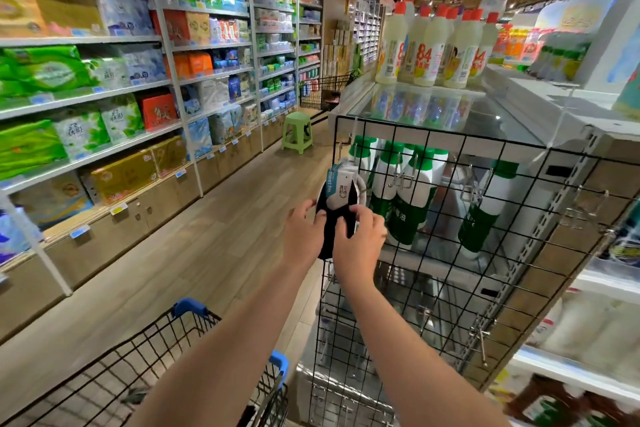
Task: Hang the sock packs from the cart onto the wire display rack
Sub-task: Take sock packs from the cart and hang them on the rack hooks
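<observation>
A black sock pack [337,215] with a white and teal card label hangs at the upper left of the black wire display rack [450,253]. My left hand [303,236] pinches its left edge and my right hand [360,239] grips its right side, both over the dark sock fabric. The label's top sits by a metal hook near the rack's left edge; whether it rests on the hook is hard to tell. The black wire cart [145,374] with blue corners stands below me at the lower left; its contents are blurred.
Bare metal hooks [471,191] stick out of the rack further right. Green and white bottles [412,198] stand behind the grid. Bleach bottles [436,45] top the freezer. A green stool [297,132] and another cart [325,90] stand down the aisle, shelving on the left.
</observation>
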`<state>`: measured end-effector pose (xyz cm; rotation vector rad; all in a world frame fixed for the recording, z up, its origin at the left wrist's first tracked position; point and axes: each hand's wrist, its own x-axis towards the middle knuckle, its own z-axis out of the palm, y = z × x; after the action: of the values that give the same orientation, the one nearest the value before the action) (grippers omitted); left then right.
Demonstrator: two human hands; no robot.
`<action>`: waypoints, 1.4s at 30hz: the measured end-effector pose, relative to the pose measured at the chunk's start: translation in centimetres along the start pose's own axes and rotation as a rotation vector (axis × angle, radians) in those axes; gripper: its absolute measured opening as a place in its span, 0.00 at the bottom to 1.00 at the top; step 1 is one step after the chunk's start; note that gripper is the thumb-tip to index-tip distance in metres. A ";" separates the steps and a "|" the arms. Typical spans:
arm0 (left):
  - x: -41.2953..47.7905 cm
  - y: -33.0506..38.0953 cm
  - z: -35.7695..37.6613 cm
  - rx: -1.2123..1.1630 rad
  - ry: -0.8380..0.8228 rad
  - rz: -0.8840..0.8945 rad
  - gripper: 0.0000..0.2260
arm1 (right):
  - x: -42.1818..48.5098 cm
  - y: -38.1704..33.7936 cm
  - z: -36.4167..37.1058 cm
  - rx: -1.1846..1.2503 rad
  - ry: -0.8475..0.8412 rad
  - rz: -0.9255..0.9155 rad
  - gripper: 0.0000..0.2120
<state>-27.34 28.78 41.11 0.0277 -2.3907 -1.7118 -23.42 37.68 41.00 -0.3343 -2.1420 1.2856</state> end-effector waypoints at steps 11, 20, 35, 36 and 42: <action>-13.8 -17.3 -8.4 0.289 -0.116 -0.356 0.11 | -14.6 5.2 4.9 0.024 -0.845 0.228 0.09; -24.0 -31.2 -16.4 0.048 0.032 -0.879 0.07 | -25.3 10.1 14.7 -0.185 -1.280 0.360 0.11; -20.6 -44.8 -19.3 -0.131 0.381 -1.155 0.12 | -31.3 14.8 32.4 -0.338 -1.538 0.353 0.20; -20.2 -45.4 -19.4 -0.133 0.392 -1.163 0.12 | -31.5 15.2 33.6 -0.345 -1.532 0.303 0.22; -18.0 -48.4 -19.4 -0.229 0.432 -1.141 0.14 | -32.8 19.6 39.9 -0.646 -1.560 0.002 0.33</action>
<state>-11.26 -2.92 -1.08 1.7900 -1.8684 -1.9966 -24.25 2.70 -1.74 0.7012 -3.8086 0.7667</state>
